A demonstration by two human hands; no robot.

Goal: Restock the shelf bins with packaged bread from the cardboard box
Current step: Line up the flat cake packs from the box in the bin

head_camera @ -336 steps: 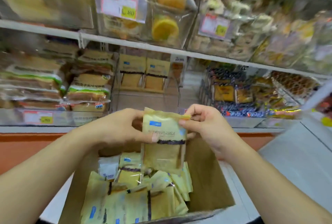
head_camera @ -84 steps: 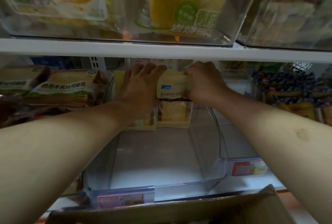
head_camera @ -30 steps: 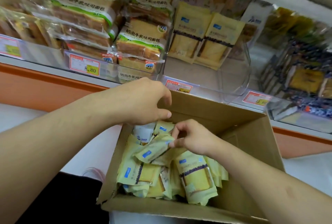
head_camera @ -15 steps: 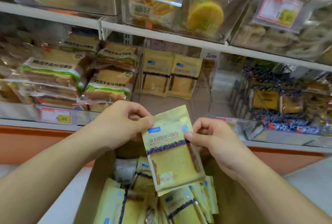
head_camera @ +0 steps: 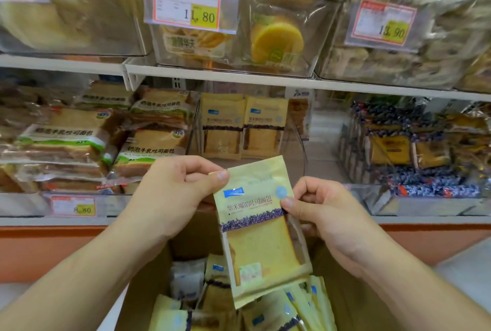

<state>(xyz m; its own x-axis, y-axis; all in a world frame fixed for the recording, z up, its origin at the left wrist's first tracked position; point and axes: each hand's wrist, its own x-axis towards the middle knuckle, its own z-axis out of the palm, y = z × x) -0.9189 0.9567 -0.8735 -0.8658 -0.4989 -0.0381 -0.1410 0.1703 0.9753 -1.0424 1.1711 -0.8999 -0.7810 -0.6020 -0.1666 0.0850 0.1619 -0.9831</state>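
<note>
Lifted slightly higher than half a second ago, the bread packet (head_camera: 261, 227) hangs above the cardboard box (head_camera: 148, 285), pinched at its top corners by left hand (head_camera: 176, 192) and right hand (head_camera: 325, 213). Upper bins blur; tags read 11.80 (head_camera: 187, 5) and 13.90 (head_camera: 382, 24).

Head view, facing shelves (head_camera: 239, 79), close
</note>
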